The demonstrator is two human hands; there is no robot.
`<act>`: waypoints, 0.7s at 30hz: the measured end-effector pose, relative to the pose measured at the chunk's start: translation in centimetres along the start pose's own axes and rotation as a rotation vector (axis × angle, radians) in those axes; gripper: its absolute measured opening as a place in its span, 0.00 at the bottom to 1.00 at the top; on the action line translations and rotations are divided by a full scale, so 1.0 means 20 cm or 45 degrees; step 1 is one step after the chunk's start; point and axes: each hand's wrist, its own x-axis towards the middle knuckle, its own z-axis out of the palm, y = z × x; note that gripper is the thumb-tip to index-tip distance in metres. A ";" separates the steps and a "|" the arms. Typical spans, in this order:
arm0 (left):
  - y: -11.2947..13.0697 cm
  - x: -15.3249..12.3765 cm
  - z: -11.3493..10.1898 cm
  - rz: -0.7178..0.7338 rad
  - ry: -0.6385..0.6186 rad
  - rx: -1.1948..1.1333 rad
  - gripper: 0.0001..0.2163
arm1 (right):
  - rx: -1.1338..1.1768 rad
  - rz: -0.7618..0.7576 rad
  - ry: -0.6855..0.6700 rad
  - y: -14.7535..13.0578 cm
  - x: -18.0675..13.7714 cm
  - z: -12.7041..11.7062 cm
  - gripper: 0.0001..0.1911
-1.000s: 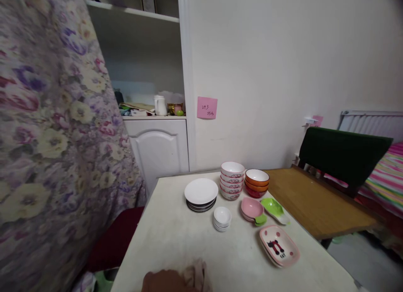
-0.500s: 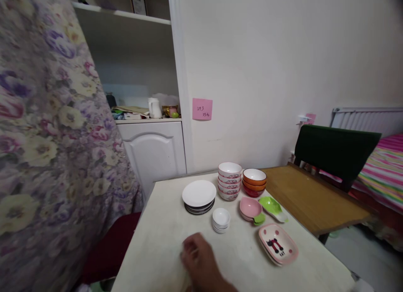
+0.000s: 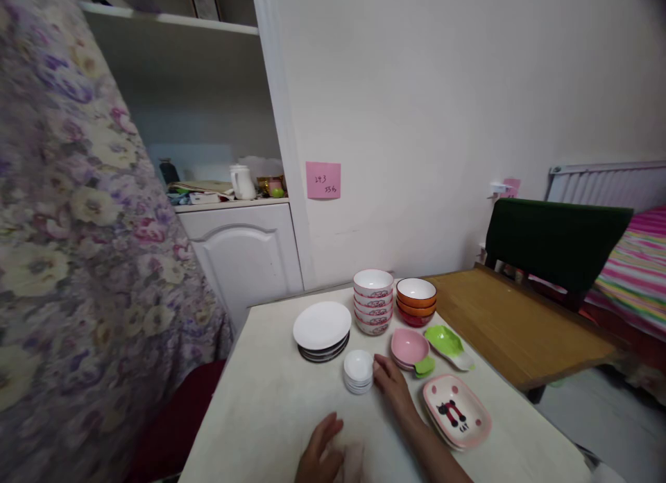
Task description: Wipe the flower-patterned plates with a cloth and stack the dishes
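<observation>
A short stack of small white dishes [image 3: 359, 366] stands upright near the middle of the table. My right hand [image 3: 394, 386] is at its right side, fingertips at or very close to the rim; whether they touch is unclear. No dish is lifted from the stack. Lower and to the left, my left hand [image 3: 318, 454] hovers over the near part of the table, fingers apart and holding nothing; its near edge is blurred. Behind the dishes lies a stack of plates [image 3: 322, 325], white on top with dark rims below.
Tall stacked white-and-red bowls [image 3: 373, 302] and orange bowls [image 3: 417, 301] stand at the back. Pink dishes [image 3: 409, 345], a green leaf-shaped dish [image 3: 446, 342] and square cat dishes [image 3: 471, 419] sit to the right. A brown table [image 3: 499, 323] adjoins; a floral curtain [image 3: 88, 247] hangs left.
My right hand has moved from the near part of the table to the right side of the small white dishes. My left hand has come into view. The camera view has shifted slightly.
</observation>
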 end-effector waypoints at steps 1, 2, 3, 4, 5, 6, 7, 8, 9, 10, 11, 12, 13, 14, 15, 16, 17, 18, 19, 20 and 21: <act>0.01 0.06 0.03 0.004 0.010 -0.021 0.35 | 0.013 -0.003 -0.025 0.00 0.02 0.01 0.30; 0.02 0.12 0.06 0.009 0.026 -0.032 0.39 | 0.025 -0.010 -0.052 0.00 0.03 0.01 0.29; 0.03 0.17 0.09 0.022 0.037 -0.039 0.41 | 0.036 -0.021 -0.079 -0.01 0.03 0.01 0.28; 0.03 0.22 0.12 0.039 0.041 -0.043 0.43 | 0.045 -0.032 -0.103 -0.01 0.04 0.01 0.27; 0.04 0.26 0.14 0.059 0.039 -0.044 0.44 | 0.053 -0.043 -0.125 -0.02 0.04 0.01 0.26; 0.04 0.29 0.16 0.082 0.028 -0.045 0.44 | 0.057 -0.052 -0.140 -0.02 0.04 0.01 0.25; 0.04 0.30 0.17 0.102 0.016 -0.040 0.44 | 0.059 -0.059 -0.149 -0.02 0.04 0.01 0.23; 0.04 0.31 0.18 0.119 0.008 -0.033 0.43 | 0.058 -0.064 -0.151 -0.03 0.03 0.01 0.22; 0.05 0.31 0.18 0.132 0.002 -0.023 0.42 | 0.056 -0.067 -0.152 -0.03 0.03 0.00 0.21; 0.05 0.30 0.19 0.138 -0.001 -0.011 0.40 | 0.052 -0.067 -0.154 -0.03 0.02 -0.01 0.21; 0.06 0.28 0.19 0.139 0.000 0.002 0.39 | 0.045 -0.064 -0.154 -0.04 0.01 -0.02 0.21; 0.06 0.26 0.19 0.140 0.000 0.016 0.39 | 0.037 -0.060 -0.156 -0.05 -0.01 -0.03 0.20; 0.07 0.23 0.19 0.137 0.000 0.031 0.38 | 0.027 -0.055 -0.161 -0.06 -0.03 -0.04 0.20; 0.07 0.20 0.20 0.128 0.003 0.051 0.37 | 0.016 -0.050 -0.166 -0.07 -0.06 -0.06 0.20; 0.08 0.16 0.20 0.119 0.002 0.071 0.37 | 0.006 -0.047 -0.172 -0.08 -0.09 -0.08 0.20; 0.08 0.13 0.21 0.111 -0.007 0.089 0.36 | -0.005 -0.044 -0.176 -0.10 -0.12 -0.11 0.19; 0.07 0.09 0.22 0.108 -0.022 0.101 0.35 | -0.016 -0.043 -0.179 -0.11 -0.16 -0.13 0.19; 0.06 0.06 0.23 0.115 -0.045 0.107 0.34 | -0.025 -0.044 -0.179 -0.13 -0.20 -0.16 0.19; 0.05 0.03 0.23 0.128 -0.075 0.108 0.34 | -0.033 -0.045 -0.179 -0.14 -0.25 -0.19 0.19; 0.02 0.00 0.24 0.144 -0.118 0.107 0.33 | -0.040 -0.048 -0.181 -0.15 -0.29 -0.21 0.19; -0.01 -0.02 0.24 0.150 -0.146 0.099 0.32 | -0.045 -0.051 -0.189 -0.16 -0.33 -0.23 0.20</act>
